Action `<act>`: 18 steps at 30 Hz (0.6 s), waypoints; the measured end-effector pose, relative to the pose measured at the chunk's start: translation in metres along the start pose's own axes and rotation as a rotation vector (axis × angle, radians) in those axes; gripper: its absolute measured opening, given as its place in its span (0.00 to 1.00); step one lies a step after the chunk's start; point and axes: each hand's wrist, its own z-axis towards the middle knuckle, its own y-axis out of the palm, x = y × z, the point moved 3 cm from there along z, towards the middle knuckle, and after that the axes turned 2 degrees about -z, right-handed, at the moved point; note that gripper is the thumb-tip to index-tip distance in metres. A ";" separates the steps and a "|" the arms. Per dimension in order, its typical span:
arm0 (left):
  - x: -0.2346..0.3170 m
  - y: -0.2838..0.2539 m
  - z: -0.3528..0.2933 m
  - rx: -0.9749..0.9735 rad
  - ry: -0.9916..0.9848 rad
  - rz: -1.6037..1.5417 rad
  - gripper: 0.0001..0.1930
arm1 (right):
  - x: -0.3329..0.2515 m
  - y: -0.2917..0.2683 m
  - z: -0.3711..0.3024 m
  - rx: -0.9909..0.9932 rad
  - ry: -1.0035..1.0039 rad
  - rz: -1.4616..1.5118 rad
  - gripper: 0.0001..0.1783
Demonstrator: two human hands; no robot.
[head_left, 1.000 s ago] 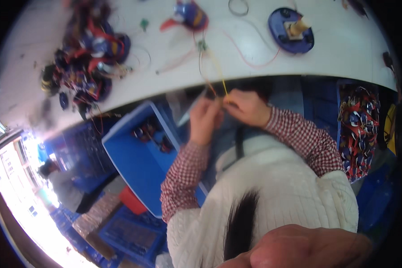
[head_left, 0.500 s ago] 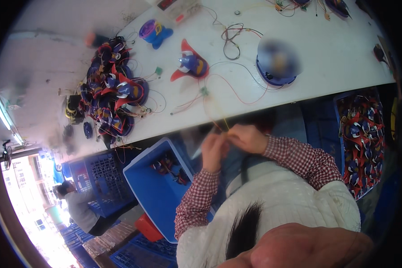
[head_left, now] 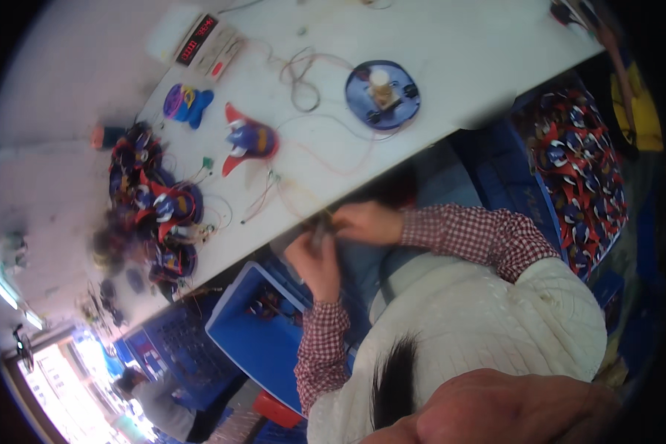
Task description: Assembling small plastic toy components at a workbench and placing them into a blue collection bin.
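My left hand (head_left: 314, 263) and my right hand (head_left: 370, 222) meet just off the table's front edge, fingers pinched close together. Thin wires (head_left: 296, 211) run off the table into their grip, and a small dark piece shows blurred between the fingertips. On the table, the wires lead back to a little green circuit board (head_left: 274, 177) beside a purple toy figure (head_left: 254, 140) with red wing-like sides. Another wire reaches toward a round blue base (head_left: 383, 111) that carries a pale upright part. The fingers hide the wire ends.
Several similar wired figures (head_left: 172, 206) are heaped at the table's left. A blue-purple toy piece (head_left: 192, 105) and a device with a red display (head_left: 197, 41) stand farther back. Blue bins (head_left: 237, 337) flank me, the right crate holding many figures (head_left: 570, 177). A person (head_left: 163, 407) works at lower left.
The view has turned, so the tabletop things appear farther left and the table edge slopes more. My hands stay together at the edge, with a dark piece now showing between them.
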 end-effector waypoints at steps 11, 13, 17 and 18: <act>0.087 0.054 0.132 -0.266 0.761 0.042 0.48 | -0.093 -0.146 0.030 0.021 -0.141 0.033 0.15; 0.099 0.095 0.141 -0.298 0.738 0.082 0.48 | -0.082 -0.189 0.042 0.467 -0.036 -0.290 0.18; 0.124 0.120 0.149 -0.351 0.736 0.164 0.43 | -0.047 -0.189 0.084 0.474 -0.012 -0.524 0.21; 0.125 0.119 0.150 -0.357 0.733 0.175 0.40 | -0.040 -0.180 0.096 0.391 0.015 -0.539 0.21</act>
